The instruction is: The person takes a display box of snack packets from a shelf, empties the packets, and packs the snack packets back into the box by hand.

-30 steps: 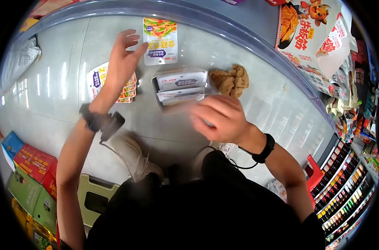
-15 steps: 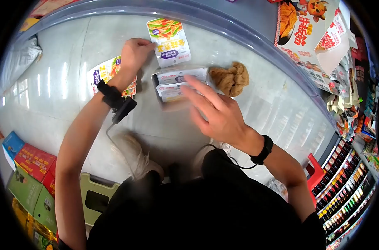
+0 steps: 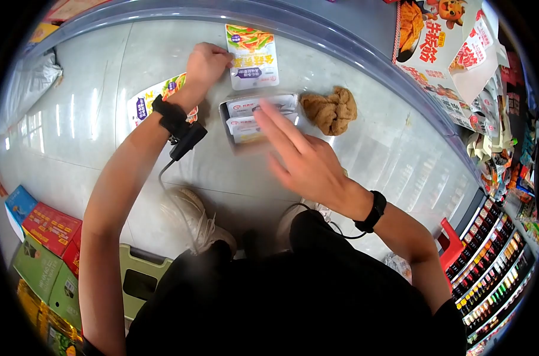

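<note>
Held by its left edge, a white snack packet (image 3: 254, 58) with a noodle-like food picture and purple label is in the fingers of my left hand (image 3: 207, 66), above the floor's middle. Just below the packet sits an open-topped box (image 3: 237, 141) with several white packets (image 3: 245, 126) standing in it. My right hand (image 3: 311, 160) is at the box's right side, fingers stretched out, slightly blurred and holding nothing. More snack packets (image 3: 143, 107) of the same print lie on the floor to the left, partly behind my left wrist.
A crumpled brown cloth (image 3: 331, 111) lies right of the box. A grey raised edge (image 3: 204, 13) curves along the far side. Red and green boxes (image 3: 47, 261) stand lower left, beside a green stool (image 3: 140, 276). Shelves of goods (image 3: 489, 261) line the right.
My left hand and the packet in it have shifted a little to the right and away from me. The right hand stays near the box, with its fingers slightly closer together.
</note>
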Tool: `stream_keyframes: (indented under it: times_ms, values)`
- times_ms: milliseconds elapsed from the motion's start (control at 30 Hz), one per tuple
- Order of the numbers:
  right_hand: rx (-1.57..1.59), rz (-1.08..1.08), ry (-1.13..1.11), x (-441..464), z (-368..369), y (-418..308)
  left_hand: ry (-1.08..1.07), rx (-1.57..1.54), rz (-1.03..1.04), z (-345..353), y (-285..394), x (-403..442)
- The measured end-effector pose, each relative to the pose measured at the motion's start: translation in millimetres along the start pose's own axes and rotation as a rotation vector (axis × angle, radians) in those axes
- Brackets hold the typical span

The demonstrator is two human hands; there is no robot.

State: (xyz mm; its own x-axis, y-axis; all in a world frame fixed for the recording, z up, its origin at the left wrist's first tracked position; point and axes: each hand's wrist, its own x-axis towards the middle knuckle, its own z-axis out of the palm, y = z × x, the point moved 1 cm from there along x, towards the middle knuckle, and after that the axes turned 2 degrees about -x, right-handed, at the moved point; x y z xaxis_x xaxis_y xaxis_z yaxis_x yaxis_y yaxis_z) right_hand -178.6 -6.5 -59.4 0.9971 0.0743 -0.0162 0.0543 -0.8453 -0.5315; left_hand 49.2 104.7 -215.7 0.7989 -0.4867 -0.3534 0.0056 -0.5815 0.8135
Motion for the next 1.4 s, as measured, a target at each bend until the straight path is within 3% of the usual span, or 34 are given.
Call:
stream_keyframes:
  times_ms: [67, 200, 367, 433, 500, 567, 633, 700, 733, 767, 800, 833, 933, 1067, 1133, 1167, 1233, 1267, 1300, 1333, 1367, 1400]
  values:
    - [0.09, -0.122, 0.14, -3, -1, -2, -0.048, -0.188, -0.156, -6, 11, -4]
    - [0.147, -0.197, 0.035, -13, -6, -2, -0.202, -0.46, -0.151, -33, 21, -16]
    - [0.266, -0.152, 0.179, -15, -2, -2, -0.225, -0.588, -0.092, -113, -9, -40]
    - [0.345, -0.074, 0.196, -14, -3, -1, -0.088, -0.846, -0.077, -139, 11, -74]
    - [0.421, 0.001, 0.208, -14, -8, -2, 0.221, -0.679, 0.101, -165, -7, -101]
    - [0.682, 0.201, 0.198, -12, -17, -8, 0.098, -0.07, 0.375, -192, 1, -140]
    - [0.69, 0.224, 0.198, -7, -24, -18, -0.218, -0.557, -0.039, -168, 70, -176]
    - [0.619, 0.081, 0.476, 0, -28, -25, -0.886, -0.032, 0.27, -155, 125, -168]
    - [0.62, 0.077, 0.47, 0, -35, -28, -0.938, -0.03, 0.236, -142, 137, -172]
    - [0.662, 0.036, 0.323, -1, -42, -32, -0.993, -0.027, 0.204, -131, 145, -176]
    - [0.7, -0.001, 0.178, -3, -46, -34, -0.999, -0.103, 0.084, -125, 147, -180]
    - [0.701, 0.003, 0.177, -4, -45, -35, -1.002, -0.104, 0.082, -124, 146, -180]
    - [0.888, 0.218, -0.048, -5, -48, -34, -0.823, -0.199, -0.086, -122, 134, -178]
    - [0.85, 0.124, -0.076, -17, -37, -25, -0.773, -0.715, -0.222, -126, 103, -176]
    - [1.116, 0.395, 0.097, -21, -34, -24, -0.76, -0.828, -0.174, -126, 86, -173]
    - [1.12, 0.395, 0.099, -22, -31, -23, -0.57, -0.978, -0.292, -127, 73, -184]
    - [1.29, 0.505, 0.202, -21, -27, -15, -0.551, -0.962, -0.048, -120, 76, -187]
    - [1.311, 0.495, 0.168, -22, -24, -12, -0.552, -0.96, -0.05, -120, 77, -185]
    - [1.315, 0.495, 0.168, -23, -23, -9, -0.434, -0.541, -0.064, -123, 79, -182]
    - [1.205, 0.499, 0.029, -25, -22, -6, -0.309, -0.124, -0.075, -127, 82, -180]
    - [1.092, 0.501, -0.107, -26, -20, -5, -0.309, -0.12, -0.077, -123, 90, -182]
    - [1.066, 0.587, -0.031, -27, -18, -7, -0.267, -0.021, 0.07, -112, 105, -185]
